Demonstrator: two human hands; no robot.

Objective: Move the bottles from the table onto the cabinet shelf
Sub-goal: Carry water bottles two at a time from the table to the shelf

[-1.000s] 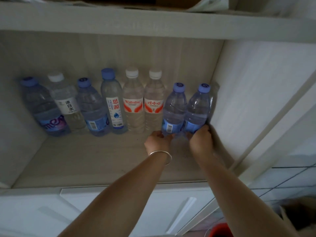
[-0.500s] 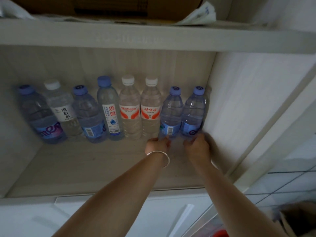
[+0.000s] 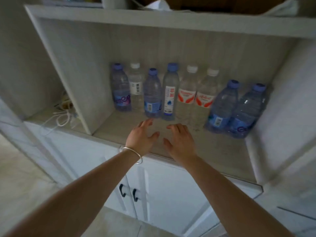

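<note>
Left hand (image 3: 142,136), a bangle (image 3: 135,155) at its wrist, and right hand (image 3: 179,140) hover over the cabinet shelf (image 3: 201,147), fingers spread, holding nothing. Beyond their fingertips eight water bottles (image 3: 171,93) stand in a row along the back.

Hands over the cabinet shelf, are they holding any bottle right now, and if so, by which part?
Nothing is held. The left hand and right hand hover open over the cabinet shelf, apart from the water bottles.
</note>
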